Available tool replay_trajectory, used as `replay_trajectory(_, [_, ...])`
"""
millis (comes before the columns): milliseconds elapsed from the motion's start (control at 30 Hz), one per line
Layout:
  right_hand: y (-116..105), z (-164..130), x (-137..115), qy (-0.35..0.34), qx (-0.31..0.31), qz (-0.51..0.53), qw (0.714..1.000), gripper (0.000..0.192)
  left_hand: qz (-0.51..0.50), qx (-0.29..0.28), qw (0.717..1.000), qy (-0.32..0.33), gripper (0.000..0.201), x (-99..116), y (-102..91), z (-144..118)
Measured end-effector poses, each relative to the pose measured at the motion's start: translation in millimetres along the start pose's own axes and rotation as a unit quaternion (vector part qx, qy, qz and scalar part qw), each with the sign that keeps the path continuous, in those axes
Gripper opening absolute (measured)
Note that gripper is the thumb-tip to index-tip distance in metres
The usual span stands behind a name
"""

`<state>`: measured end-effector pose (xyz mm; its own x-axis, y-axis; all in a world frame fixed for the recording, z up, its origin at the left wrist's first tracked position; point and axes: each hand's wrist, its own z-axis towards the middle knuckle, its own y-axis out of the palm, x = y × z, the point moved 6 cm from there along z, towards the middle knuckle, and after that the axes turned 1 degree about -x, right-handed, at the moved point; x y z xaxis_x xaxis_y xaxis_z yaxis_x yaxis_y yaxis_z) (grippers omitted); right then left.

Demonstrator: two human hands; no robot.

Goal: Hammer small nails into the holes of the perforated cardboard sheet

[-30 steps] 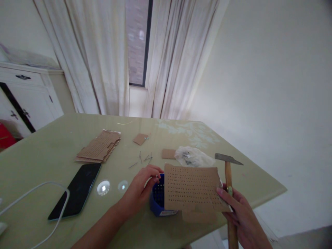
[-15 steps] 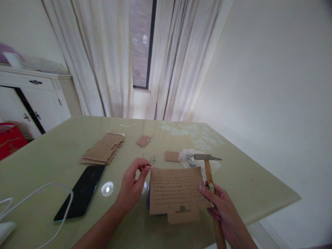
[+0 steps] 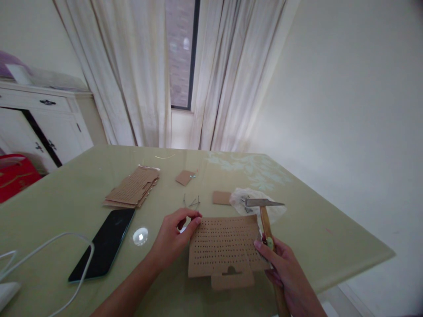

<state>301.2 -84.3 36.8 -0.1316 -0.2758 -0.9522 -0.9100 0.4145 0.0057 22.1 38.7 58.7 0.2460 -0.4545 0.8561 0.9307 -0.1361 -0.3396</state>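
Note:
My right hand (image 3: pixel 280 264) is wrapped round the wooden handle of a hammer (image 3: pixel 264 203), its metal head up. The thumb of that hand also presses on the right edge of a brown cardboard piece (image 3: pixel 228 246) with rows of small punched holes and a cut-out tab at its near side. My left hand (image 3: pixel 176 233) is closed in a pinch at the cardboard's upper left corner. A thin nail seems to be between its fingertips, mostly hidden. Beyond them lie several loose nails (image 3: pixel 193 203) on the table.
A stack of punched cardboard (image 3: pixel 134 188) and a black phone (image 3: pixel 104 242) lie to the left, with a white cable (image 3: pixel 90 255) across the phone. Small cardboard pieces (image 3: pixel 185 177) and a clear plastic bag (image 3: pixel 276 210) lie farther back on the glossy table (image 3: pixel 330 246).
My left hand has moved slightly right, to the cardboard's upper left corner. The cardboard has tilted a little, and the blue thing beneath it no longer shows. My right hand keeps its grip.

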Motion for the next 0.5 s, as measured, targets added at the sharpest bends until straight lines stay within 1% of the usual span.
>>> replay_trajectory(100, [-1.1, 0.8, 2.2, 0.001, -0.006, -0.002, 1.000, 0.044, 0.001, -0.001, 1.000, 0.003, 0.019, -1.7, -0.8, 0.3])
replay_trajectory(267, [-0.6, -0.5, 2.8, 0.006, -0.004, 0.002, 1.000, 0.048, 0.007, -0.011, 1.000, 0.019, 0.019, -3.2, -1.3, 1.7])
replay_trajectory(367, [-0.6, -1.1, 1.9, 0.011, -0.006, -0.013, 1.000, 0.047, 0.017, -0.011, 0.999, 0.035, 0.018, -0.2, -1.8, 2.2])
replay_trajectory(500, [-0.6, -1.0, 1.5, 0.001, -0.006, -0.028, 1.000, 0.043, 0.028, -0.008, 0.998, 0.046, 0.018, 4.7, -2.1, 1.8])
